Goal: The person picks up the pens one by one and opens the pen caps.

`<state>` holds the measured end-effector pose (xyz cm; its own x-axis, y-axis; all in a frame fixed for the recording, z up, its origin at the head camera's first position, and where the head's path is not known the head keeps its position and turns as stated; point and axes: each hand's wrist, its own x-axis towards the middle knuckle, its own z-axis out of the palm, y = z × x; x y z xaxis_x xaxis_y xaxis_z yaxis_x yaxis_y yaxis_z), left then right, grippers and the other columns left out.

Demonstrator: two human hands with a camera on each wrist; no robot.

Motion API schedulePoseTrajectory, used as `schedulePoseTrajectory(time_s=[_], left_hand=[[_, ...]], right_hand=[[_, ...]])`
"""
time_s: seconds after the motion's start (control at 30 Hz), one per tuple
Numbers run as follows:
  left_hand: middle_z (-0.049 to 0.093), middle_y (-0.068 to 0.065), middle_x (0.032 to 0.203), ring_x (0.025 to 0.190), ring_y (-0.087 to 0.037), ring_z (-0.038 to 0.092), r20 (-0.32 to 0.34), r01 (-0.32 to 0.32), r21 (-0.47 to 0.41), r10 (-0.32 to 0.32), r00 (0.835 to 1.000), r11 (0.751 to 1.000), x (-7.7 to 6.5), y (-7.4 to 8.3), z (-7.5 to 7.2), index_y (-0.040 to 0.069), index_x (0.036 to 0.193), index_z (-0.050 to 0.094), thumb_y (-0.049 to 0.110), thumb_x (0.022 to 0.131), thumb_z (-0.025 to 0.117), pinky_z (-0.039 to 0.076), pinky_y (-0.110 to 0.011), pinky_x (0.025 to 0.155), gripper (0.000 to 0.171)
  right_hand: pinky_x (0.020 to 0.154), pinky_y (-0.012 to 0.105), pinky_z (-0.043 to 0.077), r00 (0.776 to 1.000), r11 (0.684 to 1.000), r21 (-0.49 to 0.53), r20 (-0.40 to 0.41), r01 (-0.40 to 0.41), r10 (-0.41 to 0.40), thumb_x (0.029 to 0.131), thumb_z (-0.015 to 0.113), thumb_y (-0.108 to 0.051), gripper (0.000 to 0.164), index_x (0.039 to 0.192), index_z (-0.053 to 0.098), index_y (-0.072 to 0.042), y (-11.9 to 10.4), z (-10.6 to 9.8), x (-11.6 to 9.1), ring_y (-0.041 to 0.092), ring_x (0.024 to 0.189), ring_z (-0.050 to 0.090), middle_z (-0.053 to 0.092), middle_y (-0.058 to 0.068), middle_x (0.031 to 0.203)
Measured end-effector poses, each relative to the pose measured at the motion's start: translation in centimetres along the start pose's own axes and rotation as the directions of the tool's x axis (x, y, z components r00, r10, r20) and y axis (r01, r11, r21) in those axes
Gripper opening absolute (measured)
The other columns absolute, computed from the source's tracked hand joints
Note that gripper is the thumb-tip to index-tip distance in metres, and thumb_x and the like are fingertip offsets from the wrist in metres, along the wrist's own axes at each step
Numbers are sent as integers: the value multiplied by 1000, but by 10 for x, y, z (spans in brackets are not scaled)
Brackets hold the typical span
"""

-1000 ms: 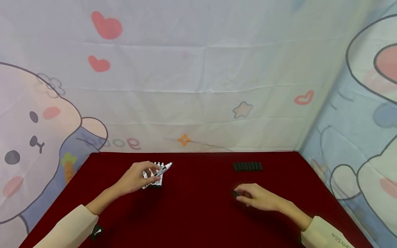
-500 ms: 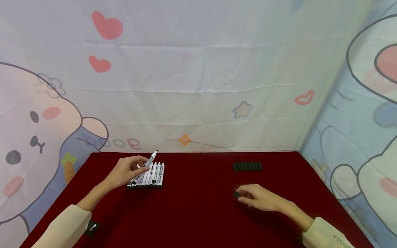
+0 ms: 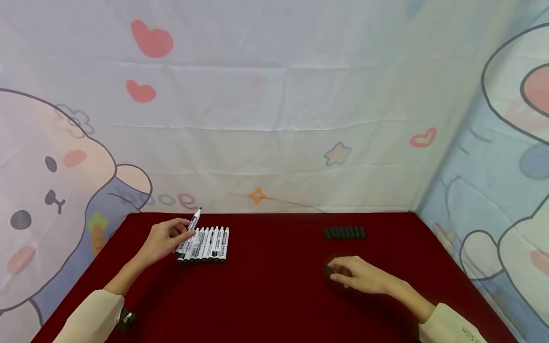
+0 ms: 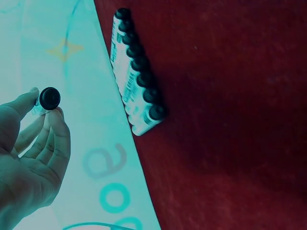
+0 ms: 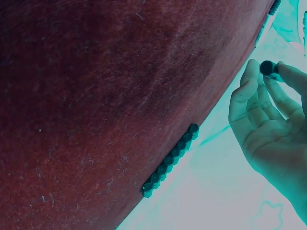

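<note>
My left hand (image 3: 165, 239) pinches a white marker (image 3: 194, 219) between thumb and fingers, its uncapped dark tip pointing up and away. In the left wrist view the marker's black end (image 4: 50, 98) faces the camera. Just right of that hand lies a row of several white markers (image 3: 210, 245), side by side with black ends toward me. My right hand (image 3: 362, 275) pinches a small black cap (image 3: 329, 270); the right wrist view shows the cap (image 5: 270, 69) between thumb and fingertips. Beyond it lies a row of several black caps (image 3: 344, 232).
A dark red cloth (image 3: 274, 295) covers the table. Behind it hangs a pale printed curtain (image 3: 283, 119), and another printed curtain (image 3: 497, 190) stands along the right side. A dark object (image 3: 126, 319) shows beside the left sleeve.
My left hand has moved left with its marker, from over the right end of the marker row to the left end, uncovering the row. My right hand stays nearly still with the cap.
</note>
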<state>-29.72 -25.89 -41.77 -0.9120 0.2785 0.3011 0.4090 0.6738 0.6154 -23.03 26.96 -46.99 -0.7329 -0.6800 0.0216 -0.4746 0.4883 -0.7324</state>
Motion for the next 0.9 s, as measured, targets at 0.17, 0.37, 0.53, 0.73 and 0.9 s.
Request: schedulePoseTrajectory(time_s=[0.17,0.37,0.53,0.73,0.9], left_hand=[[69,-14,87,53,-11,58,-6,56,20,-55,998,998,-5,-18,-5,-7,121,66,15,95,73,51,-27,46,35],[71,-20,95,54,-16,60,20,149,-7,-149,989,989,-9,-37,-6,-9,131,59,20,98,70,56,-36,50,45],[70,-23,99,57,-17,59,28,220,-27,-219,975,975,-8,-49,-2,-8,136,56,28,100,67,57,-38,53,51],[69,-22,97,53,-17,58,39,269,4,-269,962,963,-7,-64,7,-9,133,57,26,100,68,55,-36,51,50],[70,-21,92,52,-17,59,61,270,16,-270,961,963,-5,-71,17,-12,129,58,23,98,70,54,-32,48,48]], right_hand=[[69,25,58,1000,1000,11,15,-8,8,106,56,-25,34,128,62,0,3,3,3,10,76,68,71,12,110],[69,24,58,1000,1000,4,26,9,-9,107,55,-26,35,127,63,1,8,6,2,6,75,68,71,12,110],[68,24,58,1000,1000,7,24,10,-10,107,55,-26,35,127,63,1,8,5,-2,6,76,68,71,12,111],[68,25,58,999,1000,26,35,7,-8,106,56,-26,33,125,63,1,7,6,-1,7,76,68,71,12,109],[67,25,58,999,999,36,40,9,-10,106,56,-24,33,125,63,1,5,6,-1,8,75,67,71,12,107]])
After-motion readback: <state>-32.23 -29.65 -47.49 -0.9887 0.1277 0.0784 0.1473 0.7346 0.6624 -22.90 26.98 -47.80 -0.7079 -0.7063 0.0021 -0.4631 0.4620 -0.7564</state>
